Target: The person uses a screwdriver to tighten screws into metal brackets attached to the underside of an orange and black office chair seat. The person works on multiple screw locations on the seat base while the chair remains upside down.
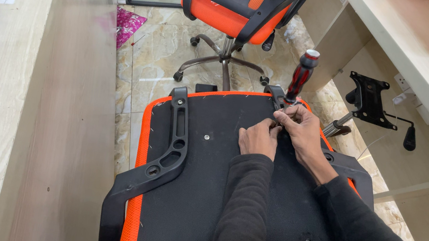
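Upturned seat base (205, 191) lay in front of me, black underside up, orange edging round the rim. All positions relative to it.

Screwdriver (299, 77), red-and-black handle, stood near upright at the seat's far right edge, tip down beside the right armrest bracket (349, 168). My right hand (303, 131) was closed round the lower shank, just below the handle, fingers curled tight. My left hand (258, 138) sat touching the right one, fingertips pinched at the tip end; whether it held a screw or only steadied the shank, couldn't tell.

Left armrest bracket (169, 148) lay along the seat's left side. One screw (206, 136) sat in the underside, between that bracket and my left hand.

Beyond the seat's far edge: orange mesh chair (235, 7). Right of the seat, on the floor: black tilt mechanism (370, 99).
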